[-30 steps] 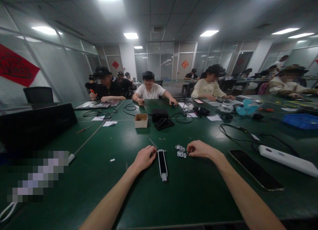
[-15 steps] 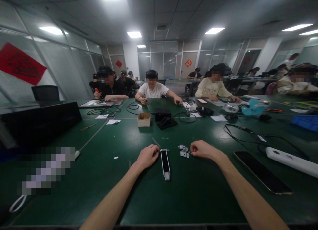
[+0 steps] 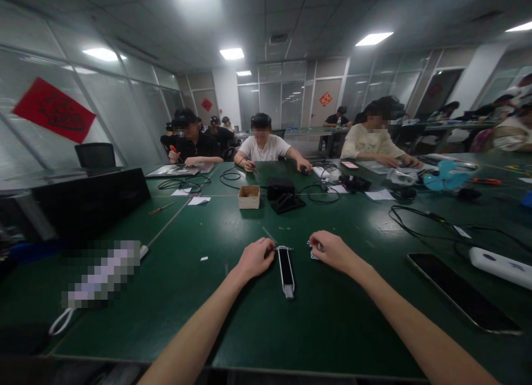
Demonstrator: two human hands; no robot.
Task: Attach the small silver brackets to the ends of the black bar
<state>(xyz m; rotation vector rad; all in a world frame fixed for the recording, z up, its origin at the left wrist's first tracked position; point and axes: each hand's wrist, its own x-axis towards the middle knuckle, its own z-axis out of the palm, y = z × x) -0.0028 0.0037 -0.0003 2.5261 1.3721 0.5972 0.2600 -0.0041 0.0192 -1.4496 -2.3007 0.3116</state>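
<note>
Have the slim black-and-white device [image 3: 286,270] flat on the green table [image 3: 249,329], with far end at the bunched fingers of the left hand [image 3: 257,257]. Have metal pieces [image 3: 314,256] beneath narrowed fingers of the right hand [image 3: 333,249]. Cannot tell whether gripping, either side.

Slim ring [image 3: 261,240] on left hand [image 3: 256,257]

A dark phone [image 3: 461,291] lies on the green table [image 3: 324,329].
</note>
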